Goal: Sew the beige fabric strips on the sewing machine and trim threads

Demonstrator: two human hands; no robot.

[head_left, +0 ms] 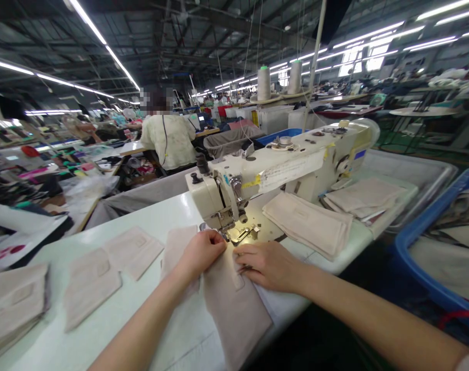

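Observation:
A beige fabric piece (234,314) lies on the sewing table, its far end just in front of the needle area of a cream sewing machine (275,167). My left hand (204,251) pinches its far left corner with thumb and forefinger. On the right edge, my right hand (268,265) has its curled fingers closed on the same piece, beside a small sewn rectangle. The metal guide plate (244,234) shows just beyond my fingertips. Another beige piece (176,245) lies partly behind my left hand and forearm.
A stack of beige pieces (307,221) sits right of the needle, with more pieces (365,196) behind it. Loose pieces (91,278) and a pile (16,304) lie left. A blue bin (404,247) stands at the right; a seated person (168,139) is beyond the table.

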